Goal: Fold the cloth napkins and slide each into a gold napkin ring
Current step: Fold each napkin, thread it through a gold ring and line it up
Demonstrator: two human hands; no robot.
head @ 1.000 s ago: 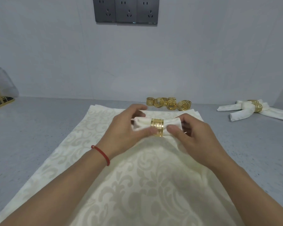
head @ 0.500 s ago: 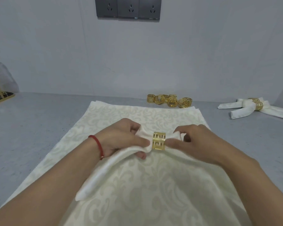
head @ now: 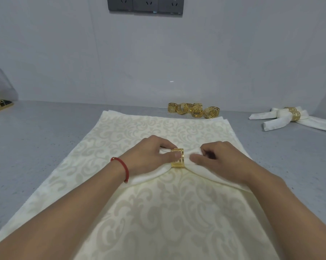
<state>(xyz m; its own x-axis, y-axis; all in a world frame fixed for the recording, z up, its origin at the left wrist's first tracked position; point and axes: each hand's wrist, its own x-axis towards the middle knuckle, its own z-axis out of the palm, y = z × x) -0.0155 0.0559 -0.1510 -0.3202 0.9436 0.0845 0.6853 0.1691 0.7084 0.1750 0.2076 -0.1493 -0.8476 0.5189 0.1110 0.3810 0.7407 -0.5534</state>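
Left hand (head: 149,156): curled round the rolled napkin (head: 149,177), thumb pressed on the gold ring (head: 178,158)
Right hand (head: 216,158): pinching the roll right beside the ring, fingers bent in tight
Ring: sitting mid-roll, between both hands
Roll: lying on the flat patterned napkin stack (head: 158,212), ends trailing out under both wrists
Spare rings (head: 194,109): bunched at the stack's far edge, by the wall
Finished napkins (head: 293,119): ringed already, off to the right on the grey counter (head: 36,137)

shiny gold metal ring (head: 178,158), matt damask napkin (head: 150,178)
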